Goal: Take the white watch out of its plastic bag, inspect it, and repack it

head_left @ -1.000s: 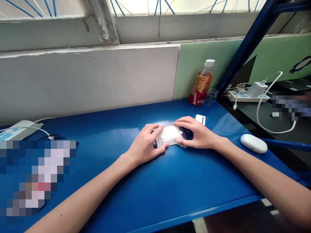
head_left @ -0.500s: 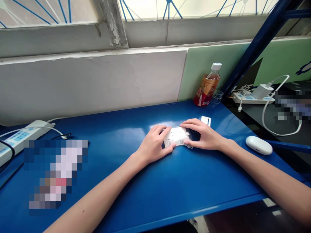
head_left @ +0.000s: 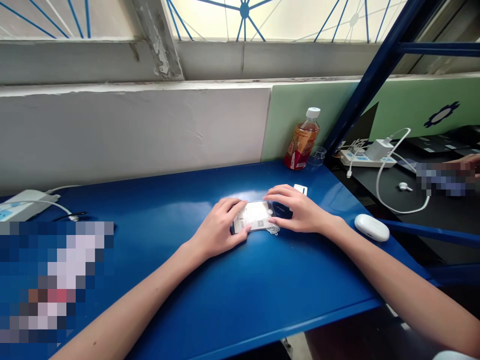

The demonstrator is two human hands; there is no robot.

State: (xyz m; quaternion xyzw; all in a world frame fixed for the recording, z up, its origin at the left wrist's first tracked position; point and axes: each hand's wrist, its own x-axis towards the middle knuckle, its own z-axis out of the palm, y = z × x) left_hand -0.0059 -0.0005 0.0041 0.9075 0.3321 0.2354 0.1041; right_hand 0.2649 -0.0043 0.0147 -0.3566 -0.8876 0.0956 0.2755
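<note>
Between my hands, on the blue tabletop, is a small flat white thing [head_left: 255, 214] with a printed label and a square code. Clear plastic seems to surround it; its exact kind cannot be made out. My left hand [head_left: 221, 227] grips its left end, thumb at the near edge and fingers at the far edge. At the other end, my right hand [head_left: 296, 207] pinches it between thumb and fingers. A pale beaded strand [head_left: 274, 230] lies by its near right corner. Behind my right hand, a white card-like piece [head_left: 300, 189] is partly hidden.
A drink bottle [head_left: 302, 140] stands near the wall beside a clear ring-like item [head_left: 318, 156]. To the right are a white earbud case [head_left: 372, 227] and a power strip [head_left: 365, 159]. Another person's hand [head_left: 467, 165] shows at far right. A second power strip [head_left: 28, 204] lies left.
The view has turned right, so everything sits further left in it. Another person's hand and a white earbud now show at the right. My hands keep their hold.
</note>
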